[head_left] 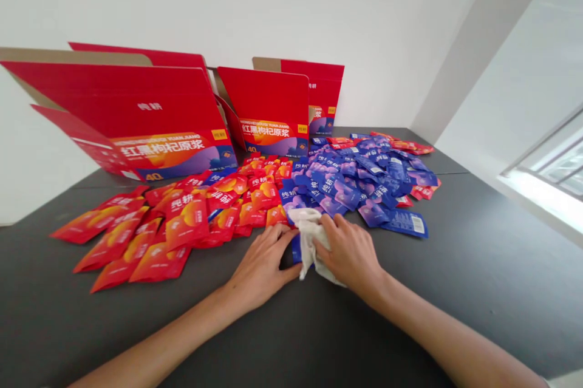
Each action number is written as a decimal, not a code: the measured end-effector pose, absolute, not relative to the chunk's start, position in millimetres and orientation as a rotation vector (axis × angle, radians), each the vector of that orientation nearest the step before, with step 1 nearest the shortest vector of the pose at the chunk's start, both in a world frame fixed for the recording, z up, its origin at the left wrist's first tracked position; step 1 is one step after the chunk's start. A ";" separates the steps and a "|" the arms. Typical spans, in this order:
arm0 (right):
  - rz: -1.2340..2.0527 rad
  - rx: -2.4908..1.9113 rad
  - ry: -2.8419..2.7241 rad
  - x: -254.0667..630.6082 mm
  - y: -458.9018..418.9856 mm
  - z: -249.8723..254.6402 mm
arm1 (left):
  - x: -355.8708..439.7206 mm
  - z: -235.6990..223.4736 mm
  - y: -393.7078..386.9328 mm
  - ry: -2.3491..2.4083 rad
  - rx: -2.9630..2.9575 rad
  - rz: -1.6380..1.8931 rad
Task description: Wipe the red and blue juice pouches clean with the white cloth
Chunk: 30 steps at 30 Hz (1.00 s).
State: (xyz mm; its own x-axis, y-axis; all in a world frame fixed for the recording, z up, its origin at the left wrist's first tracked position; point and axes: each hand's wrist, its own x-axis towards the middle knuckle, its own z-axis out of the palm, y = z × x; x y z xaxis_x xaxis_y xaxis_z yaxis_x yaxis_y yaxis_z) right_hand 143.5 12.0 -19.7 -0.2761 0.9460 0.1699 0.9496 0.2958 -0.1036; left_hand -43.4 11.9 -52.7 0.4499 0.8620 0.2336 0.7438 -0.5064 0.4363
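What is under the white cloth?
A blue pouch shows partly beside the left hand; the white cloth, held in the right hand, covers the rest, which cannot be seen.

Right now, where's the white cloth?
In the head view, just right of centre, the white cloth is in the right hand, partly covering a blue pouch.

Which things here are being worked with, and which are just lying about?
In hand:
White cloth, gripped by the right hand
One blue pouch, partly under the cloth, at the left hand

Lying or standing about, though perhaps connected:
Red pouches, spread on the table
Other blue pouches, heaped
Red cartons, behind the pouches
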 end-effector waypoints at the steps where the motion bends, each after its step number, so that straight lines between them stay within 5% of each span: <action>1: -0.061 -1.816 -2.318 144.3 12.7 -19.3 | -43.2 -52.0 11.7 1.385 2.423 0.623; 30: -0.032 -1.766 -2.418 147.4 4.4 -17.4 | -41.2 -45.8 10.7 1.394 2.445 0.571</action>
